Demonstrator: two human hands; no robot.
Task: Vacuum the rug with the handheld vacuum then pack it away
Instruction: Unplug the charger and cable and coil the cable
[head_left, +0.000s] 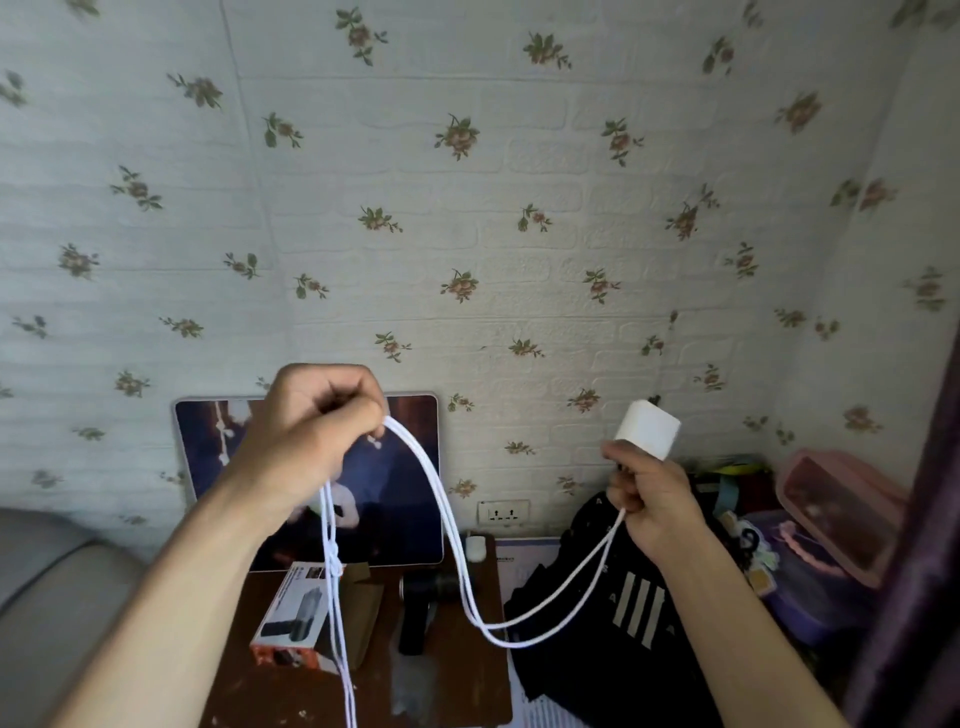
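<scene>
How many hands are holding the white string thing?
2. The left hand grips looped strands of the thin white cable high in the middle; the right hand holds it by the white square plug.

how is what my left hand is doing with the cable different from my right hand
The left hand is fisted, gathering several loops of the white cable; the right hand grips one strand below the white charger block. The left sits higher. Both are closed on the same cable.

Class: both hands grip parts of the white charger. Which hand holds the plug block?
The right hand: the white plug block sits above its fingers, while the left hand pinches only cable loops.
</scene>
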